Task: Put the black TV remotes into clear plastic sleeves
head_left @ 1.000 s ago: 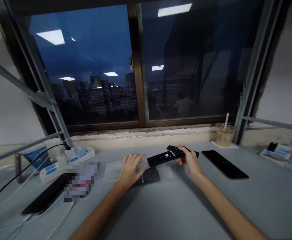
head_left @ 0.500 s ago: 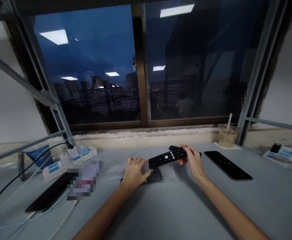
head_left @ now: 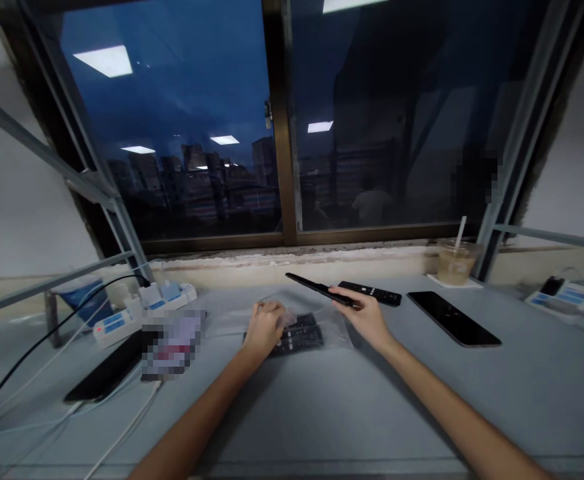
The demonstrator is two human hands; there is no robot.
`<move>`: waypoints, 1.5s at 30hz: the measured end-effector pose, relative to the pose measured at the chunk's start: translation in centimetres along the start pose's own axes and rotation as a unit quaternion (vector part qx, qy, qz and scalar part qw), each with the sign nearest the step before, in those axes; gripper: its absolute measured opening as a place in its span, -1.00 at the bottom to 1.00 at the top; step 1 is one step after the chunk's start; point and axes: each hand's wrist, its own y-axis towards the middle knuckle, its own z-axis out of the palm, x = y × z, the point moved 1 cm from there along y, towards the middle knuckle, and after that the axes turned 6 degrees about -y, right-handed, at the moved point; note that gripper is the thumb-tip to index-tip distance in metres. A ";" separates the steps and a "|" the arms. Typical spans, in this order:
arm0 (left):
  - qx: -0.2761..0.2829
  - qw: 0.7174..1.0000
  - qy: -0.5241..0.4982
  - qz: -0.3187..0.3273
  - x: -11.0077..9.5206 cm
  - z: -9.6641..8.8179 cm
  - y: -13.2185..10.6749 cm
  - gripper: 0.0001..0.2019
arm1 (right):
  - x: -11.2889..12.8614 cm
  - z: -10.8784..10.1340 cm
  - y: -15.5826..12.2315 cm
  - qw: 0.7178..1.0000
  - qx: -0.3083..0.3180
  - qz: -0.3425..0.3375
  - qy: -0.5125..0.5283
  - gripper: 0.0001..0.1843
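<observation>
My right hand (head_left: 366, 320) grips one end of a black remote control (head_left: 315, 285), lifted above the table and seen nearly edge-on, its far end pointing up and left. Beneath it lies a clear plastic bag (head_left: 341, 331) with black remote controls (head_left: 305, 337) showing through the film. My left hand (head_left: 265, 325) has its fingers curled on the bag's left part, pinching the film. Behind my right hand another black remote control (head_left: 375, 293) rests on the table, buttons up.
A black phone (head_left: 452, 319) lies at the right, with a drink cup and straw (head_left: 456, 262) behind it. On the left are a power strip (head_left: 117, 327), a dark phone (head_left: 107, 370), a blurred-out item (head_left: 175, 347) and loose cables (head_left: 132, 430). The window sill (head_left: 292, 259) bounds the back.
The remote control in my right hand has turned from face-on to nearly edge-on, and its left end has risen. More of the bagged remote controls and the one behind show. My view has tipped slightly downward.
</observation>
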 end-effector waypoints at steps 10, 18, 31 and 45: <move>-0.068 0.998 -0.011 0.008 -0.6 -0.5 -0.1 -0.86 | 1.1 -0.6 0.5 0.976 -0.138 0.101 0.132 -0.57; -0.102 0.994 -0.003 0.048 -1.3 -0.6 -0.5 -0.83 | 1.1 -1.5 0.7 0.927 -0.176 0.232 0.235 -0.67; -0.119 0.991 -0.021 0.052 -2.1 -1.2 -0.6 -0.69 | 1.2 -1.5 0.5 0.947 -0.132 0.257 0.140 -0.69; -0.030 0.997 -0.044 0.056 -2.6 -0.8 -0.7 -0.82 | 1.8 0.0 -0.1 0.961 0.052 0.223 0.153 -0.57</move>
